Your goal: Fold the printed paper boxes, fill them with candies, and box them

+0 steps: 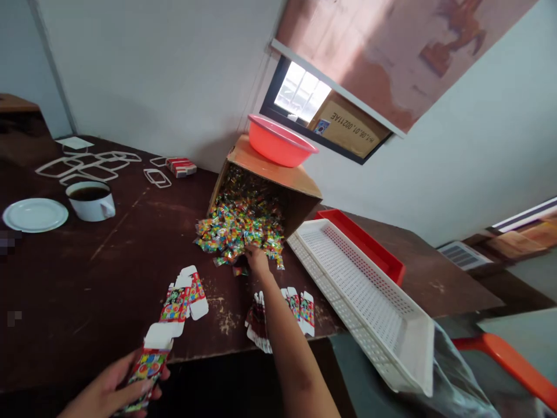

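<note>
Across a dark table [122, 290]: grasping a box [150, 366] in the left hand [124, 386], near the front edge; reaching into candy [232, 226] before the carton [255, 161] with the right hand [257, 259], unable to tell if pinching any.

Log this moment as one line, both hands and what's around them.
left hand: holding printed carton | right hand: at colourful packets | cardboard box: open side facing person, packets spilling out | pink basin: atop box
</note>
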A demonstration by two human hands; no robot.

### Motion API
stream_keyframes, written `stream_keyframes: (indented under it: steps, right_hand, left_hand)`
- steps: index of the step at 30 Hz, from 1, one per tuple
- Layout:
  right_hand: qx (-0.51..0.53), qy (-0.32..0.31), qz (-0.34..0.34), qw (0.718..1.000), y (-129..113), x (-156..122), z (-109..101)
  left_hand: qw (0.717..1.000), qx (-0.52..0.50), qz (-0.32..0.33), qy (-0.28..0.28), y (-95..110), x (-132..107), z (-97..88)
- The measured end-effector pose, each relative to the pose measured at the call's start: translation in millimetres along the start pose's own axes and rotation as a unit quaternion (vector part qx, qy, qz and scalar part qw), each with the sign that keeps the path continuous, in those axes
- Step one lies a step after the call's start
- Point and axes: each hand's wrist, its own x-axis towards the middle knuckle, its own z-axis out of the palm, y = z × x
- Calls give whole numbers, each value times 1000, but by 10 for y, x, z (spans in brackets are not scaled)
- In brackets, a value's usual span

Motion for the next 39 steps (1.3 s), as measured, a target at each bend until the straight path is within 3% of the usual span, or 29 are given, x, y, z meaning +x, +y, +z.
stream_keyframes:
  steps: [7, 11, 14, 16, 20, 23, 27, 37, 39]
  right_hand:
    - [76, 83, 81, 990, 93, -309, -174]
    - [155, 89, 57, 982, -81, -541, -224]
    - [227, 36, -19, 973, -477, -893, -192]
    - [263, -27, -106, 959, -817, -1189, -169]
    - [192, -115, -350, 909, -1379, -1629, -171]
    - [174, -183, -427, 868, -1525, -1700, -176]
    - [265, -246, -381, 851, -1474, -1699, -148]
    - [345, -262, -307, 847, -1391, -2001, -222]
    - [353, -253, -266, 861, -1398, -2011, -206]
  left_hand:
    - [1000, -3, 28, 9, 171, -30, 49]
    - [999, -36, 6, -6, 283, -120, 106]
    - [997, -67, -25, -27, 370, -163, 151]
    - [997, -65, -31, -26, 404, -167, 181]
    - [999, 27, 19, 8, 370, -161, 220]
    - [996, 78, 38, 30, 278, -162, 194]
    - [995, 71, 67, 35, 173, -143, 109]
    - [989, 126, 65, 31, 221, -197, 157]
    - [989, 128, 65, 21, 221, -206, 156]
